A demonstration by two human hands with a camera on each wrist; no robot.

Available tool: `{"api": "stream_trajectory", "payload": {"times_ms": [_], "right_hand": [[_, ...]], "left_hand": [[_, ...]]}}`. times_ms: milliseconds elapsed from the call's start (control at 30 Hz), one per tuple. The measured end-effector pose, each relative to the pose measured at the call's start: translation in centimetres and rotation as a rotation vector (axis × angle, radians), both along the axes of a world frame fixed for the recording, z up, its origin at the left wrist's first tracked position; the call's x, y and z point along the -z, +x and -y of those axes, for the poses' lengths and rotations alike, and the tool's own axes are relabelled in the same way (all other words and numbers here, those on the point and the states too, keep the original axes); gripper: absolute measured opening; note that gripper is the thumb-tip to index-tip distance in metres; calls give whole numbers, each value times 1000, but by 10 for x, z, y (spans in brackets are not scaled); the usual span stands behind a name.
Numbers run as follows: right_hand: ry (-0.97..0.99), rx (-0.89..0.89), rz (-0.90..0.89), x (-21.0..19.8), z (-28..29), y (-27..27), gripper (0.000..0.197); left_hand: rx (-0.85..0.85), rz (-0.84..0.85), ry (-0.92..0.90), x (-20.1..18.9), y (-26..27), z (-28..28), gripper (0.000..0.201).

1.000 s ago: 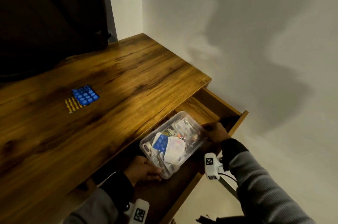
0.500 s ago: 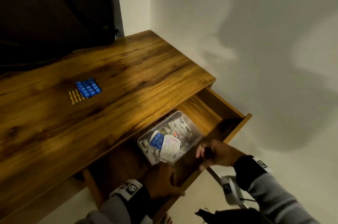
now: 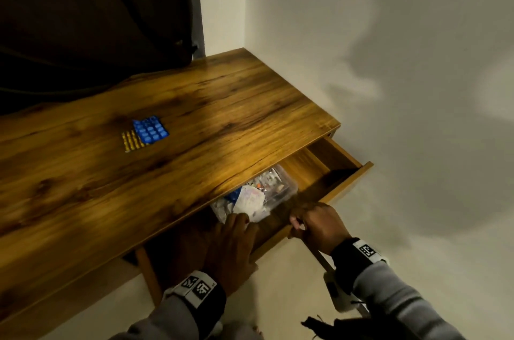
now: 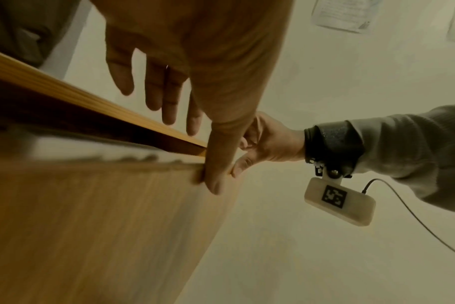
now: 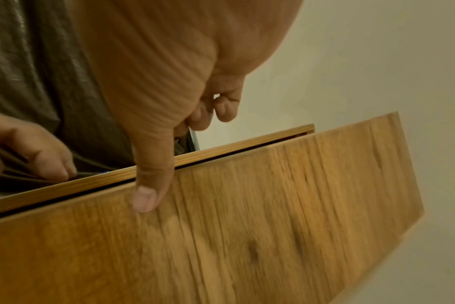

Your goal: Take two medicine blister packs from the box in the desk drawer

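Two blister packs lie on the desk top (image 3: 222,106), a blue one (image 3: 150,129) overlapping a yellow one (image 3: 132,141). The clear plastic box (image 3: 278,189) of mixed medicine packs sits in the open drawer (image 3: 347,181), half under the desk edge. My left hand (image 3: 233,236) lies over the drawer front with straight fingers (image 4: 166,92) and its thumb against the front panel. My right hand (image 3: 311,224) grips the drawer front's top edge, thumb (image 5: 148,185) on the panel (image 5: 273,216) and fingers curled over the rim.
A dark curtain or cloth (image 3: 91,11) hangs behind the desk at the left. A white wall (image 3: 389,61) runs close along the desk's right end. Pale floor lies below the drawer.
Both hands left the box and came to the drawer front. The drawer has slid inward, so the box now sits partly under the desk top.
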State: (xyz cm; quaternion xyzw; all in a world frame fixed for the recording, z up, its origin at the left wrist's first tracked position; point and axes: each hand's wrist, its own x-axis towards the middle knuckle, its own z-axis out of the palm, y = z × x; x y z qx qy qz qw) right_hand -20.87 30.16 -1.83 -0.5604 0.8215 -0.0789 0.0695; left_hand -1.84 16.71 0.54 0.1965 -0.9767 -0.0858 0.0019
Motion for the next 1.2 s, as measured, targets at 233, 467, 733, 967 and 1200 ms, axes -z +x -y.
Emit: {"api": "stream_trajectory", "payload": {"times_ms": [233,467,733,967,1200], "right_hand": [[-20,-25,-136,-3,70,-5,88],[-41,-46,-112,0,119,-15,53],[-143,-122,220,-26,205,3,46],[-48,-180,107,-22,340,32,69],[136,-150,-15,-14,387,26,66]], "left_hand": [[-170,40,-98,32,-2,60,111],[-140,50,-89,34,3,112,84],[-110,-261,145,24,16,187,59],[-278,-271,226,6,18,317,55],[-312,-230,320,14,6,361,45]]}}
